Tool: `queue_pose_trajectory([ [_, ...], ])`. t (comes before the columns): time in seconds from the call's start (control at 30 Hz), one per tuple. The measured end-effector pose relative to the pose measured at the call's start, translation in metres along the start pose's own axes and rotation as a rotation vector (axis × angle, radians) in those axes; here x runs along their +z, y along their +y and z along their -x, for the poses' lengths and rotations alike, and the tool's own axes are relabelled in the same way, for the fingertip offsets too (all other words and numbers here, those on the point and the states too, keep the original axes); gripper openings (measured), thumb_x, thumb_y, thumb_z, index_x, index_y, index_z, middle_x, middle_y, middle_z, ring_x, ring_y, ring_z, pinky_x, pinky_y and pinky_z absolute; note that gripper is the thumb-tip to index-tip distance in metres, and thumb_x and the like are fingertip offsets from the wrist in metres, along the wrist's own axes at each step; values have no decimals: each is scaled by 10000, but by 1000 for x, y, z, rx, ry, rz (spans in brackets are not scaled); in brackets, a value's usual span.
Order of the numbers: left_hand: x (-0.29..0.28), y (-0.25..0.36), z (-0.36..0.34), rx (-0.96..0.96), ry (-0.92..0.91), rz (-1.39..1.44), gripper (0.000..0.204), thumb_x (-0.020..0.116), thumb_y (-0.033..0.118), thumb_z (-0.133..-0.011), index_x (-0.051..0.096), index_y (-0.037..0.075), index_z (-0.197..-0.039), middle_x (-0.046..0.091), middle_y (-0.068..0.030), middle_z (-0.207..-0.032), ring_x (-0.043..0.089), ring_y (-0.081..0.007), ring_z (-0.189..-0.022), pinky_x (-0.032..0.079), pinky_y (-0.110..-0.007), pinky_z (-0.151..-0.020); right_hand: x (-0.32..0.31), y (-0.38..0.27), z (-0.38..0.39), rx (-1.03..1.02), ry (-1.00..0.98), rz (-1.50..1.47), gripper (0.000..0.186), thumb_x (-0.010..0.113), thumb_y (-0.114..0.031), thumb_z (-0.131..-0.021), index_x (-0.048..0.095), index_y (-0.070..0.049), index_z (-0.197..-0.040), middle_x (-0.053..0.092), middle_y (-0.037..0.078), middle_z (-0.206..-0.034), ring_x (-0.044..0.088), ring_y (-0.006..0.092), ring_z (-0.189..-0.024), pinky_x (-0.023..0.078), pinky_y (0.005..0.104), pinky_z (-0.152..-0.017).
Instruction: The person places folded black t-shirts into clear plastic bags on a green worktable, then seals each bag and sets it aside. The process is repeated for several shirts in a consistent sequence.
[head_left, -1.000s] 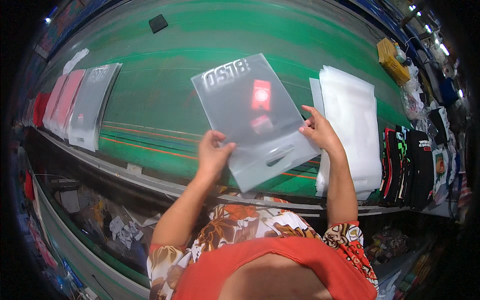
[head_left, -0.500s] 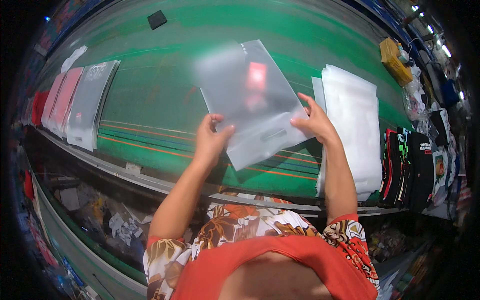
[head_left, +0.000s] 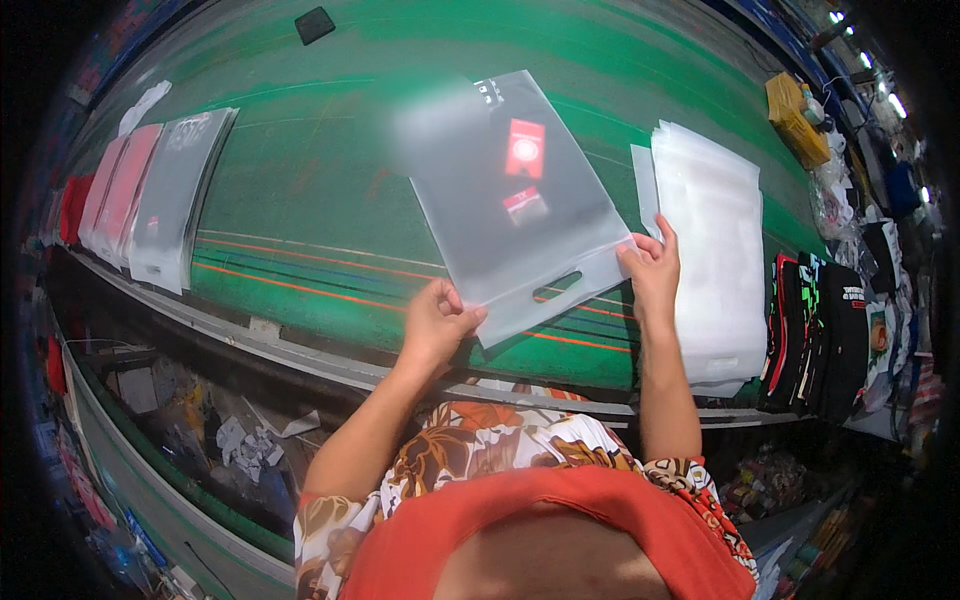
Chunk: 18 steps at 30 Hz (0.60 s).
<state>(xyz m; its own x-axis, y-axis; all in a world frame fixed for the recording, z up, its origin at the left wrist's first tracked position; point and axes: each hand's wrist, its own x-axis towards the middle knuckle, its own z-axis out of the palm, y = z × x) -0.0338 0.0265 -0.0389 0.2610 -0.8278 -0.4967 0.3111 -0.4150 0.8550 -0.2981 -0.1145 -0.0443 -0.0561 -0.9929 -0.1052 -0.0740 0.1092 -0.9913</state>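
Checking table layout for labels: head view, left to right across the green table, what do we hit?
Row of packed bags → left hand → frosted bag, gripped by both hands → right hand → stack of clear bags → folded dark garments.

Counts on the green bench [head_left: 330,200]

One frosted bag [head_left: 510,200] held up, one stack of frosted bags [head_left: 715,250] right, four packed bags [head_left: 150,195] in a row far left, one small black square [head_left: 315,24] far.
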Motion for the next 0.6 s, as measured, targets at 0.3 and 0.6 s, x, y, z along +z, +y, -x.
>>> queue_pose_trajectory([
  [0.3,25,2,10,-192,-18,314,361,699,-107,-817,422,117,-755,576,-32,-735,610,-132,-635,531,-258,-556,12,6,132,626,-83,-794,353,547,-36,-938,496,4,-1284,586,200,-1249,594,314,-1154,499,420,-1001],
  [0.6,22,5,17,-198,-52,256,389,716,-77,-814,397,124,-721,574,-29,-724,588,-121,-620,537,-266,-543,78,-5,125,656,-395,-665,248,611,-108,-966,592,12,-1183,655,112,-1153,654,228,-1040,550,382,-899],
])
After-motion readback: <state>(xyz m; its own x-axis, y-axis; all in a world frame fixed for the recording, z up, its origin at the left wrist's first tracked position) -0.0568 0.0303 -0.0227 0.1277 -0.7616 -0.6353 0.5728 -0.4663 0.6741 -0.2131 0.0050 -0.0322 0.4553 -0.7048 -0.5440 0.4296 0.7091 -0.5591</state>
